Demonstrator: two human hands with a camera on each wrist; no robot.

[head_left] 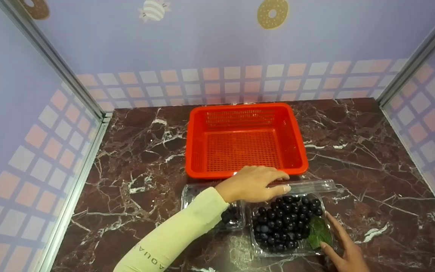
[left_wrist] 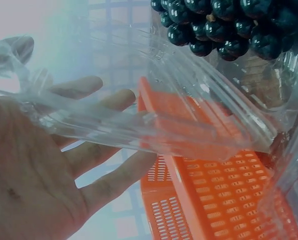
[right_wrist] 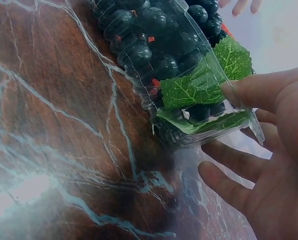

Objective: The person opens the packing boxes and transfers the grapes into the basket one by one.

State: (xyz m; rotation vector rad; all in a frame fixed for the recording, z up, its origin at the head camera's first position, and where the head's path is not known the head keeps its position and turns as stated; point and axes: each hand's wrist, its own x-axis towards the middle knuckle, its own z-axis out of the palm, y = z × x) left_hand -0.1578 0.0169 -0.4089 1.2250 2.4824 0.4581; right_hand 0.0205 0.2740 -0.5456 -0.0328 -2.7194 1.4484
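Observation:
A clear plastic clamshell box (head_left: 278,254) of dark grapes (head_left: 281,223), with a green leaf (head_left: 318,231) in its right corner, lies on the marble-patterned table. Its clear lid (head_left: 312,186) is folded back toward the red basket. My left hand (head_left: 253,183) is over the lid, fingers extended; in the left wrist view the lid's plastic (left_wrist: 189,132) crosses in front of the palm and fingers. With my right hand (right_wrist: 269,130) I grip the box's right side, thumb by the leaf at the rim and fingers outside the wall.
Just behind the box stands a red slotted basket (head_left: 302,158) with no contents showing. A second clear box (head_left: 236,226) of dark fruit sits to the left, partly hidden under my left sleeve (head_left: 179,230). Patterned panels (head_left: 240,45) rise at the back and both sides.

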